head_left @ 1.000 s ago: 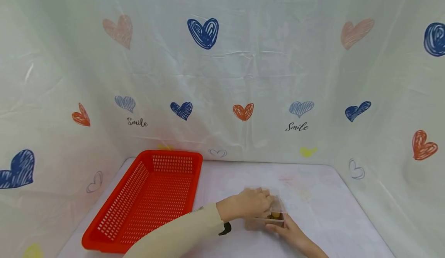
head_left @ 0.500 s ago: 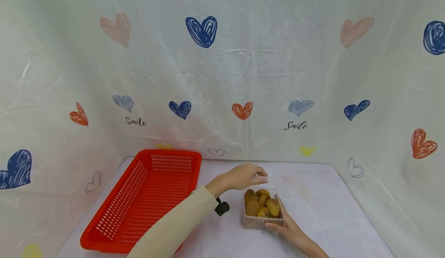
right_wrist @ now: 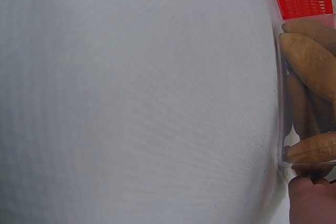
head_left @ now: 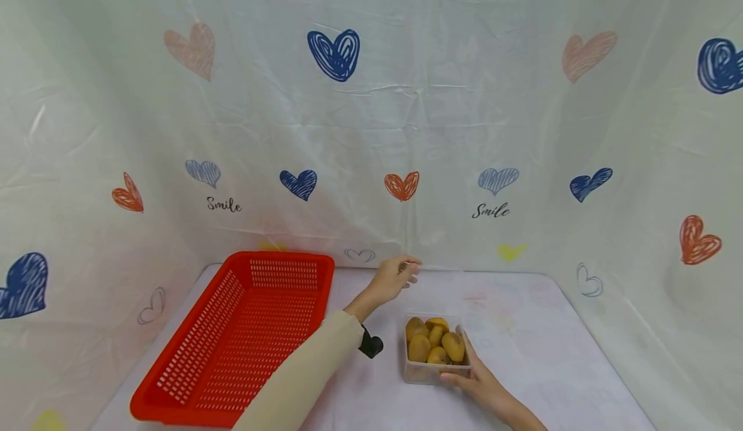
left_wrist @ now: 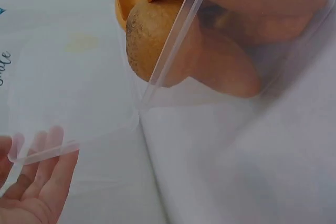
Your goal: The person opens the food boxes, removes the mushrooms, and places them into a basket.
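Reaching forward with the left hand (head_left: 391, 281), in a pale sleeve (head_left: 302, 376) slanting up from the bottom edge of the head view, with a black device (head_left: 370, 344) at the wrist. Pinching a clear lid (left_wrist: 73, 93) by one edge between thumb and fingers, with the palm side turned to the left wrist camera. Held well apart from the clear box (head_left: 419, 373), and across the line of the back bench edge in the head view.

Gripping the near right corner of that box with the right hand (head_left: 483, 382), thumb along the front wall, other fingers against the right wall. Upright on the bench (head_left: 522, 340), uncovered, and heaped close to the rim with rounded yellow-brown pieces (head_left: 453, 346).

Open room behind the box as far as the back edge, and to its right as far as the side edge. More room on the left, up to the red basket (head_left: 264, 331). Overlapped there by the sleeve in the head view; impossible to tell about contact. Close behind the bench, a heart-printed sheet (head_left: 371, 108).
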`<move>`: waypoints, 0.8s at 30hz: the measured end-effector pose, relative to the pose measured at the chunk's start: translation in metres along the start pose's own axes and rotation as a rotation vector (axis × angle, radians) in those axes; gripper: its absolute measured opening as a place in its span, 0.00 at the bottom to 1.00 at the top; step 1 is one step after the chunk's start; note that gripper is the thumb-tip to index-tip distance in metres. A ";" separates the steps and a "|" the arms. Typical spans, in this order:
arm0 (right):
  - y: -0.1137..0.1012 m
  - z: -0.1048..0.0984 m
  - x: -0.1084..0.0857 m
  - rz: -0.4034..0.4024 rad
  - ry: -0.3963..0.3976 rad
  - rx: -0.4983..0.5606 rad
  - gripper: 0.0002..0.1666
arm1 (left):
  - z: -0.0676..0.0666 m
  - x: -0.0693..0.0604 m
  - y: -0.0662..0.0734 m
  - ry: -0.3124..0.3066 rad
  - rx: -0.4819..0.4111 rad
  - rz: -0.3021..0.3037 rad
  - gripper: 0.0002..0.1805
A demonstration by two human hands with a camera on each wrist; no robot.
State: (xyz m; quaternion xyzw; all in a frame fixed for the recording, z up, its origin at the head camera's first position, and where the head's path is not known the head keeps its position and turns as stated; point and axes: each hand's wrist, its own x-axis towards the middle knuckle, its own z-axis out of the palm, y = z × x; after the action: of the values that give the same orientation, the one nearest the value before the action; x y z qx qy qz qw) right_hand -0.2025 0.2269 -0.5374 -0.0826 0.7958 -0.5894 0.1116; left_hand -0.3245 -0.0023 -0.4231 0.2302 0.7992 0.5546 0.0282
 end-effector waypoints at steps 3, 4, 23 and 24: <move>0.000 0.000 -0.001 -0.001 0.004 -0.010 0.63 | 0.006 0.003 -0.006 0.121 -0.046 -0.077 0.14; 0.000 0.000 -0.001 0.000 0.003 -0.011 0.63 | 0.008 0.003 -0.008 0.151 -0.059 -0.105 0.15; 0.000 0.000 0.000 0.015 -0.018 -0.002 0.62 | 0.017 0.005 -0.027 0.230 -0.046 -0.435 0.23; 0.000 0.000 0.000 0.018 -0.017 0.001 0.62 | 0.018 0.004 -0.027 0.222 -0.052 -0.452 0.23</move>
State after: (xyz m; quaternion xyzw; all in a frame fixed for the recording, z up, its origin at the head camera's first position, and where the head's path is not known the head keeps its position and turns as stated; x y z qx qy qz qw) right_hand -0.2026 0.2273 -0.5373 -0.0803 0.7954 -0.5879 0.1237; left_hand -0.3320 0.0072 -0.4532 -0.0172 0.8139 0.5765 0.0694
